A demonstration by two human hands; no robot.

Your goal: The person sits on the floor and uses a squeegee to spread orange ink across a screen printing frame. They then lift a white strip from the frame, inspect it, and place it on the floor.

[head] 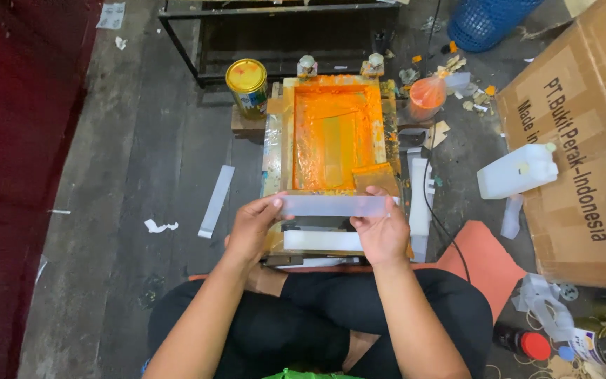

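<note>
I hold a long, pale translucent plastic strip (334, 205) level between both hands, just above the near edge of the wooden screen-printing frame smeared with orange ink (332, 133). My left hand (252, 228) pinches its left end, thumb on top, and my right hand (381, 231) pinches the right end the same way, so each grip is narrow and closed on the strip. Held by its ends like this, I judge, the middle stays free of my fingers and of the wet ink.

Under the strip a white rectangular block (322, 241) lies flat at the frame's near end, directly beneath my hands. A yellow-lidded tin can (247, 84) stands at the frame's far left corner, and a bag of orange ink (427, 95) sits at its far right. More pale strips (419, 196) lie along the frame's right edge, and one lies apart on the floor (217, 201) to the left.

The dark floor on my left is mostly open. The right is crowded by a white plastic jug (517, 172) and a large brown cardboard box (583, 147).
</note>
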